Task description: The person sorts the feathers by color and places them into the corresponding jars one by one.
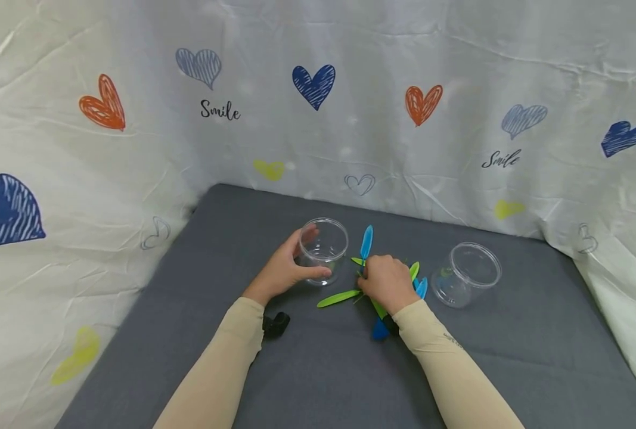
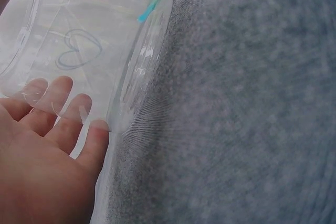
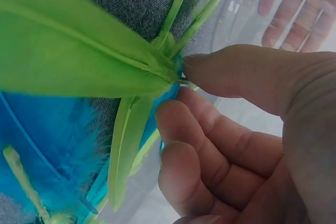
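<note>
On the counter (image 1: 307, 375), the right hand's (image 1: 386, 281) fingers (image 3: 178, 119) pinch feathers (image 1: 339, 298) by the base; tangling could drag extras along. Left of the feathers, the left hand (image 1: 281, 271) grips a cup (image 1: 325, 249), which might tip if bumped. Right of them stands another cup (image 1: 464, 279).

I've got feathers (image 1: 379, 308) on the table (image 1: 318, 381) just below mid-frame, one cup (image 1: 331, 241) left of them, another cup (image 1: 470, 271) to the right.
</note>
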Motion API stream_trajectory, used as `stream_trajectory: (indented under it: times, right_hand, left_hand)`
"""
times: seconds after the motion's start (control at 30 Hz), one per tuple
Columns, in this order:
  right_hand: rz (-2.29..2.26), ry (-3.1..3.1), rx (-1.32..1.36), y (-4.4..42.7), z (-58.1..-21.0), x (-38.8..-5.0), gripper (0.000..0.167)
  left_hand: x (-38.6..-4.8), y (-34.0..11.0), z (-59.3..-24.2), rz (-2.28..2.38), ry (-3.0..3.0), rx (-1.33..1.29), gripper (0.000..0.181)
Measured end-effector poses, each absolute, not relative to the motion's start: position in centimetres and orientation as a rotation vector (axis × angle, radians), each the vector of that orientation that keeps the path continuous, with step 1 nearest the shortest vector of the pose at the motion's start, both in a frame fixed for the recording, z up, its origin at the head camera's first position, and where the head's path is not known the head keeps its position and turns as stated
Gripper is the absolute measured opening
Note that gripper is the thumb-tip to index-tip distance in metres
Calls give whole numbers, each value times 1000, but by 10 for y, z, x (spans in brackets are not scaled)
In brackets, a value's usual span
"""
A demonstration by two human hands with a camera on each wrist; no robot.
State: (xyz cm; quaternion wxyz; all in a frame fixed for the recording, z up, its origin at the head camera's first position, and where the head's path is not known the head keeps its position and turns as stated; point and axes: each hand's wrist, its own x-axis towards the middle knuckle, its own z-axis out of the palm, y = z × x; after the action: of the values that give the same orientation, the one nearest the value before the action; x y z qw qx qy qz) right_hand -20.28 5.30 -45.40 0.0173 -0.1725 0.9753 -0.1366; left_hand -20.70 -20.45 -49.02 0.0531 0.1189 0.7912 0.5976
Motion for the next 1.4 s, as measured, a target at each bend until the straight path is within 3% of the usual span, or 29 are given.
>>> stream_trajectory:
  times: [0.2, 0.47, 0.9, 1.4]
  right_hand:
    - [-515, 3011, -518, 57, -443, -203, 52]
    - [-724, 2989, -494, 61, -412, -205, 14]
    - [-958, 3084, -585, 55, -374, -201, 14]
    - [-1031, 3112, -937, 22, -327, -211, 12]
  left_hand:
    - [-209, -202, -486, 1810, 2409, 368, 114]
    - [-213, -206, -481, 1800, 2419, 381, 113]
    - [-213, -212, -479, 1774, 2419, 376, 111]
    - [-209, -204, -485, 1764, 2377, 388, 106]
